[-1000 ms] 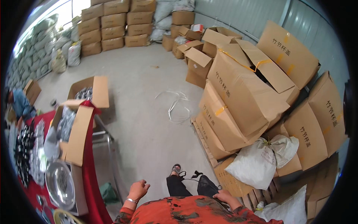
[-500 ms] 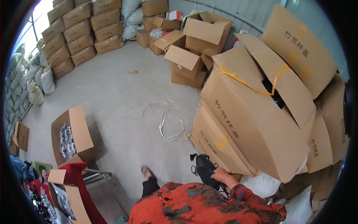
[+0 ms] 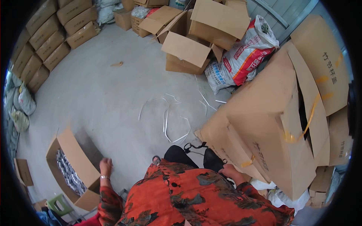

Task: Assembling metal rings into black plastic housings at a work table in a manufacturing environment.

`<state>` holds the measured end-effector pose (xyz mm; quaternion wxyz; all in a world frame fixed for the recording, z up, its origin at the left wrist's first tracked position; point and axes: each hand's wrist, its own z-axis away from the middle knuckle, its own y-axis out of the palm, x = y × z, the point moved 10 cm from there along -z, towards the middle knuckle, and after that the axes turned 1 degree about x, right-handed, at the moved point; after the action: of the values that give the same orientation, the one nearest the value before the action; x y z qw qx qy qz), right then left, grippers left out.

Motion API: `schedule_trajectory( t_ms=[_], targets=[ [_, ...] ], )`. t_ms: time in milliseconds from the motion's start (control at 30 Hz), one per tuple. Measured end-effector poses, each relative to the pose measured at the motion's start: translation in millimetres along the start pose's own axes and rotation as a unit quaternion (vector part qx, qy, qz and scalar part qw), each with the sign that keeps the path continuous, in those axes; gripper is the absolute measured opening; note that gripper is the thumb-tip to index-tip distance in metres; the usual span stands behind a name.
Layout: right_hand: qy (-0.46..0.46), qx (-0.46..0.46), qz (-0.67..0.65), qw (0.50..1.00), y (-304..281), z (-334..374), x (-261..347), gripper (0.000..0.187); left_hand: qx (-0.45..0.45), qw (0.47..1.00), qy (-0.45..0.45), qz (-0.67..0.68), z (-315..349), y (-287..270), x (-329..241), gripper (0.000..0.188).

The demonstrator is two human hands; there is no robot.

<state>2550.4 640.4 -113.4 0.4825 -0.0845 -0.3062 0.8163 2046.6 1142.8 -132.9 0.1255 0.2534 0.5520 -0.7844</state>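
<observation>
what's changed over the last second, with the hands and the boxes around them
The view swung right, from the red table toward the stacked boxes, which now loom close. The left hand went from hanging free to hovering by the flap of the open box of shiny parts. The right hand moved from the lap to beside the big taped box. Neither grips anything. The white straps lie unmoved on the floor.

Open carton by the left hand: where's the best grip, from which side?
Take the open carton by its raised flap edge nearest the left hand, coming from the person's side. That flap stands up free, while the inside is packed with shiny silvery items, which probably make it heavy, so add a second grip at the far wall.
</observation>
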Motion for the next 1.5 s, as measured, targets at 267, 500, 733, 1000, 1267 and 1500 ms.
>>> schedule_trajectory(
  t_ms=[267, 500, 733, 1000, 1267, 1500],
  targets=[
    [-0.031, 0.023, -0.195, 0.98, 1.0, -141.1, 33.9, 0.053, 0.132, 0.965, 0.058, 0.217, -220.3, 25.1, -271.7, 0.028],
    [0.018, 0.009, -0.09, 0.996, -48.9, -217.4, 60.7, 0.052, 0.198, 0.957, 0.112, 0.179, -343.4, 60.0, -410.6, 0.031],
    [0.165, -0.075, -0.38, 0.907, -204.9, -191.6, 131.3, 0.046, 0.177, 0.954, 0.136, 0.201, -504.1, 75.9, -565.9, 0.03],
    [0.246, -0.027, -0.346, 0.905, -181.0, -241.0, 184.4, 0.046, 0.146, 0.952, 0.27, -0.019, -684.3, 188.2, -783.4, 0.042],
    [0.316, -0.044, -0.443, 0.838, -258.3, -266.1, 280.4, 0.045, 0.269, 0.858, 0.361, -0.246, -790.5, 339.4, -842.6, 0.044],
    [0.33, -0.047, -0.459, 0.823, -280.5, -267.4, 322.8, 0.045, 0.215, 0.84, 0.443, -0.23, -826.4, 370.8, -843.1, 0.031]
  ],
)
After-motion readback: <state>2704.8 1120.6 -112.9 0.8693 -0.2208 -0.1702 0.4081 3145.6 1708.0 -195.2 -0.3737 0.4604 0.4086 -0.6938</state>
